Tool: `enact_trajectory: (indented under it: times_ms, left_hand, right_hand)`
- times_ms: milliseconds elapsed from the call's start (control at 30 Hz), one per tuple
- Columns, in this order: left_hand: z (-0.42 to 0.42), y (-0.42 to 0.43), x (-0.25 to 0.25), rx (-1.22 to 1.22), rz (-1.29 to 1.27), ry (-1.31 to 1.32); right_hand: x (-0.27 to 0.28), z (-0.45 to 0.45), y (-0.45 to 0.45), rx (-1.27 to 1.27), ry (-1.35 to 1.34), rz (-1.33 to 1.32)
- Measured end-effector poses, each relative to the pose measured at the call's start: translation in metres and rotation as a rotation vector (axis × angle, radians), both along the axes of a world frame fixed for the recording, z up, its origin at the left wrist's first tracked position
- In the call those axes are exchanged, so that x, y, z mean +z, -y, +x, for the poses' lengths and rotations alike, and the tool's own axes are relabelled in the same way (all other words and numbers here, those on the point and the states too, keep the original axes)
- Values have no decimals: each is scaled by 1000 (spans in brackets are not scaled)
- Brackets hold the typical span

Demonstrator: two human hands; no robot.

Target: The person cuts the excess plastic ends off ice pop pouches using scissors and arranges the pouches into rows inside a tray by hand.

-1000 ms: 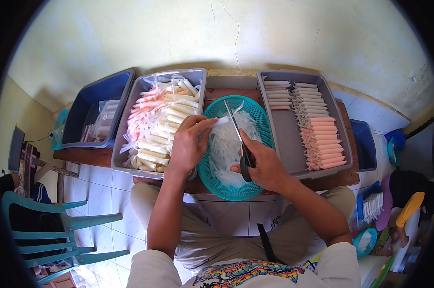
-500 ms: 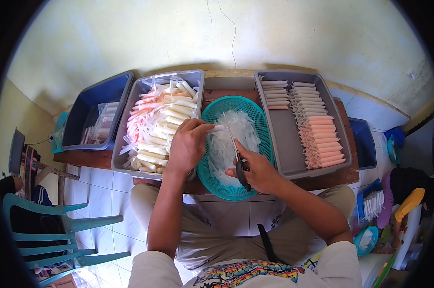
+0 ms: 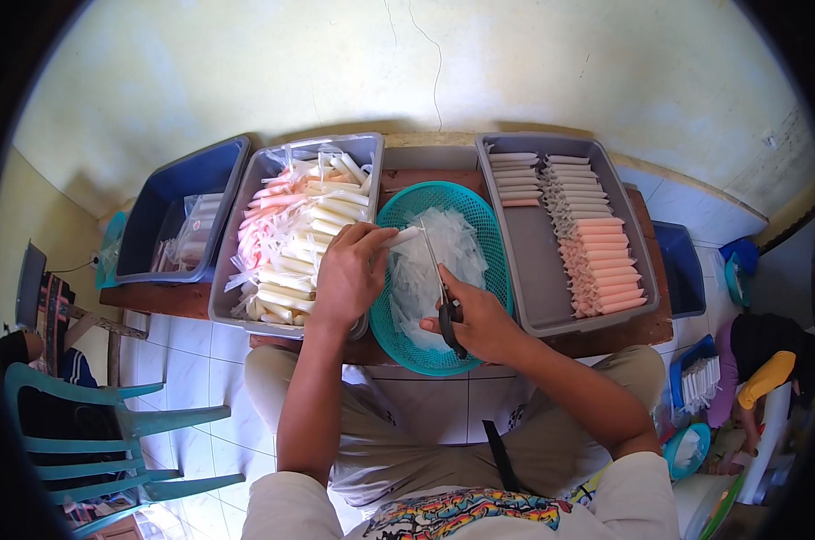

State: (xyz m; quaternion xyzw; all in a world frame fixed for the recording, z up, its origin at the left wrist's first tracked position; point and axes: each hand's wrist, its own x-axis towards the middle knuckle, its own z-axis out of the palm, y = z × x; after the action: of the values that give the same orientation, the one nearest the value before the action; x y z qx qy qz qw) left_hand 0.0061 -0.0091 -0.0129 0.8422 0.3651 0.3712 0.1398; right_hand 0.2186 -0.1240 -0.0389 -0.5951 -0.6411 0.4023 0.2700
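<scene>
My left hand [image 3: 351,273] is closed around a white ice pop in a plastic tube [image 3: 402,237], whose far end points right. My right hand [image 3: 481,317] grips black-handled scissors [image 3: 450,326] by the loops. Their blades reach up to the end of the ice pop; whether they touch the plastic is too small to tell. Below both hands is a green mesh basket [image 3: 382,317] holding many clear plastic offcuts [image 3: 457,236]. To the left, a grey tub [image 3: 378,153] is heaped with cream and pink ice pops [image 3: 286,238].
On the right, a grey tray [image 3: 525,261] holds neat rows of pink and whitish ice pops [image 3: 601,238]. A dark blue tub [image 3: 135,225] with a few packs stands far left. A green plastic chair [image 3: 146,423] is at lower left. Another person [image 3: 768,360] bends over at far right.
The ice pop's far end has tilted slightly upward between the fingers. The scissors stay close to it. The other person's arm at right has shifted a little.
</scene>
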Motion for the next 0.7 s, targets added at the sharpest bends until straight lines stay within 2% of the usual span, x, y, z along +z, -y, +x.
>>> enact_trajectory:
  times_ms: [67, 233, 300, 367, 533, 700]
  left_hand:
    - [1, 0, -1, 0, -2, 9]
    - [6, 1, 1, -19, -11, 85]
    - [9, 3, 3, -24, -79, 218]
    - [10, 5, 5, -14, -90, 239]
    - [12, 4, 1, -27, -131, 313]
    - [13, 5, -8, -57, -303, 411]
  right_hand:
    - [1, -1, -1, -1, 78, 99]
    - [-4, -6, -6, -9, 160, 72]
    - [-4, -10, -9, -12, 188, 66]
    - [-1, -15, -11, 11, 288, -1]
    - [-21, -23, -18, 25, 449, 26]
    - [-39, -26, -23, 44, 553, 70]
